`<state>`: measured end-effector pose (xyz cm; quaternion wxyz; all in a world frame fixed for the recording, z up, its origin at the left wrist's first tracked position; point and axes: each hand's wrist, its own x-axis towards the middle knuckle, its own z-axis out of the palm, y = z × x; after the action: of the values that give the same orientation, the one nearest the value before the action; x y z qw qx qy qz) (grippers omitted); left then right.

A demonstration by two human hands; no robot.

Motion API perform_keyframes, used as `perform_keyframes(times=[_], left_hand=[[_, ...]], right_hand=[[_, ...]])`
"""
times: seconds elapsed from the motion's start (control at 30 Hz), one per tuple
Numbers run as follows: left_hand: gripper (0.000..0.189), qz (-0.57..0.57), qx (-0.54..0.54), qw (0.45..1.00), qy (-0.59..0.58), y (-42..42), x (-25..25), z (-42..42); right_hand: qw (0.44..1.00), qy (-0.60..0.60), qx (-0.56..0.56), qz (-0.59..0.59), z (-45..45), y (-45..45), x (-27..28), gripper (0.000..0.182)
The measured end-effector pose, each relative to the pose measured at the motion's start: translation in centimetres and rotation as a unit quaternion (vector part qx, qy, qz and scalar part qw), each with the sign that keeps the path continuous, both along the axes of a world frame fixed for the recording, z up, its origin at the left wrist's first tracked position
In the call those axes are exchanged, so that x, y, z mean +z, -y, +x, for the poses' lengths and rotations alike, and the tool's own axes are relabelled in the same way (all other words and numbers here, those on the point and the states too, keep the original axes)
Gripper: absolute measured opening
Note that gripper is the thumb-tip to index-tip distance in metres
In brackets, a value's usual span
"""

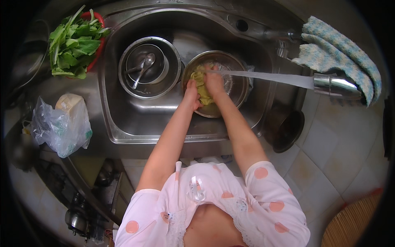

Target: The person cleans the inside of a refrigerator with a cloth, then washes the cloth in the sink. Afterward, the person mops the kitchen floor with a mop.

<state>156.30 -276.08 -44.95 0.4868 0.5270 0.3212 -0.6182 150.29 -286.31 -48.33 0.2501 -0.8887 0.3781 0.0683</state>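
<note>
In the sink stands a round metal basin (240, 89), and both hands are inside it at a wet yellow-green cloth (202, 88). My left hand (193, 95) grips the near left side of the cloth. My right hand (214, 81) presses on its right side, fingertips partly hidden in the splash. Water runs from the metal faucet (330, 85) at the right into the basin. To the left in the sink, a larger metal bowl (122, 74) holds a smaller bowl (131, 54) with metal spoons (144, 69) in it.
Leafy greens (75, 46) fill a red basket (100, 46) at the upper left. Below it lies a clear plastic bag (66, 126) around a pale block. A blue-and-white towel (342, 52) hangs over the faucet. A dark pot-like container (290, 131) stands beyond the sink's right rim (260, 126).
</note>
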Motion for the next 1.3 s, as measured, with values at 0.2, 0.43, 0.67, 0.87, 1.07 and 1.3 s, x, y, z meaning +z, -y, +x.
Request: perform_keyframes(times=[0.2, 0.43, 0.67, 0.87, 1.07, 1.3], left_hand=[[0.04, -0.142, 0.249, 0.957, -0.039, -1.2, -7.5, -0.1], [0.041, -0.053, 0.188, 0.978, -0.075, 0.4, -3.2, 1.1], [0.018, -0.114, 0.182, 0.955, 0.205, 1.3, -0.3, 0.5], [0.035, -0.085, -0.194, 0.835, 0.507, -2.3, -2.2, -0.9], [0.039, -0.095, -0.112, 0.94, 0.309, -2.3, -0.3, -1.5], [0.045, -0.04, -0.027, 0.976, 0.211, -1.4, -1.9, -1.1]], right_hand=[[0.972, 0.113, 0.01, 0.204, 2.2, -4.6, 5.1, 0.023], [0.995, -0.023, -0.065, 0.079, 1.1, -2.3, 0.7, 0.024], [0.992, 0.119, 0.016, 0.04, 0.1, 0.2, 4.5, 0.019], [0.978, 0.195, -0.054, -0.046, -3.5, 2.5, 11.1, 0.034], [0.832, 0.418, -0.362, 0.032, -3.7, 10.7, 15.9, 0.043], [0.963, 0.214, -0.15, 0.067, -1.4, 2.1, 8.8, 0.027]])
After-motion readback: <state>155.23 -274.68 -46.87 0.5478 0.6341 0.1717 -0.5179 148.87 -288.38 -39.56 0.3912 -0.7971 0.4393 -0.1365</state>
